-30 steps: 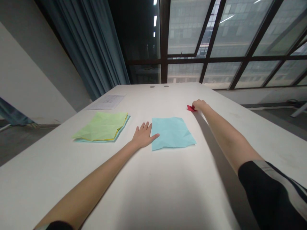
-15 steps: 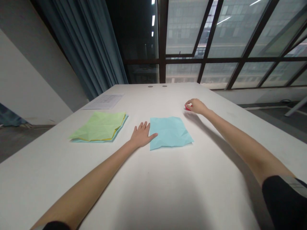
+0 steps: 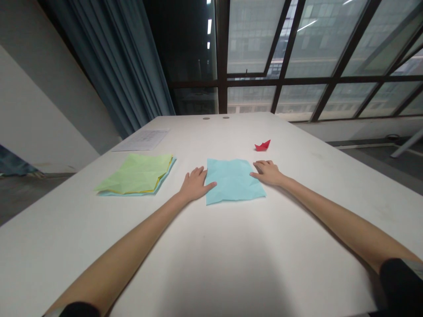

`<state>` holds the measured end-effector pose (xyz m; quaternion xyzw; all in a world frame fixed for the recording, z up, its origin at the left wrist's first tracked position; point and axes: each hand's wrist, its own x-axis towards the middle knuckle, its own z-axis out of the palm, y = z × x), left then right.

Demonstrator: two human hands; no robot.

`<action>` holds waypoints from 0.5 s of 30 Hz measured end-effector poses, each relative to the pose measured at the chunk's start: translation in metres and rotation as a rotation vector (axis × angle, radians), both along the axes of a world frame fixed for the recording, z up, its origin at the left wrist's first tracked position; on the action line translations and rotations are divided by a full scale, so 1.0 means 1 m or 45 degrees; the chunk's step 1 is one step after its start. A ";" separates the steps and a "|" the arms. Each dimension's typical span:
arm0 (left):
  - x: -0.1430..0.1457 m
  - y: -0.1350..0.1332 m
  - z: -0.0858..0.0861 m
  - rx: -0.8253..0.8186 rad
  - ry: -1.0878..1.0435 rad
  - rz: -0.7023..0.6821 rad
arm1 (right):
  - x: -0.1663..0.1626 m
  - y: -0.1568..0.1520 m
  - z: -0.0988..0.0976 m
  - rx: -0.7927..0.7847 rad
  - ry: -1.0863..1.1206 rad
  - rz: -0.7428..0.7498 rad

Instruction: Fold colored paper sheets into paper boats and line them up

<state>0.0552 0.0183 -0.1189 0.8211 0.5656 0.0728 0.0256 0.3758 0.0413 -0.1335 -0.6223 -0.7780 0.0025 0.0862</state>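
A creased light-blue sheet of paper (image 3: 231,181) lies flat on the white table between my two hands. My left hand (image 3: 195,184) rests open at its left edge, the thumb lying over the paper. At the right edge is my right hand (image 3: 268,172), also open and holding nothing, with its thumb touching the sheet's border. Beyond the right hand stands a small red folded paper boat (image 3: 262,145), apart from the fingers.
To the left lies a stack of coloured sheets with a green sheet (image 3: 139,172) on top, yellow and blue showing beneath. Behind it is a printed page (image 3: 142,140). The white table (image 3: 205,264) runs back toward windows and a blue curtain (image 3: 122,57).
My right hand has let go of the red paper boat and come back to the blue sheet's right edge. The boat stays standing on the table. My left hand has kept its place.
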 end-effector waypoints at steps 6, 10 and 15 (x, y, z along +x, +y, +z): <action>0.001 0.010 -0.002 0.007 -0.183 -0.016 | -0.001 -0.004 0.002 0.001 0.042 0.035; 0.000 0.015 -0.004 0.015 -0.273 0.030 | 0.000 -0.005 0.001 -0.018 0.072 0.028; -0.002 0.017 -0.004 -0.009 -0.414 0.056 | 0.001 -0.003 0.000 -0.003 0.162 -0.007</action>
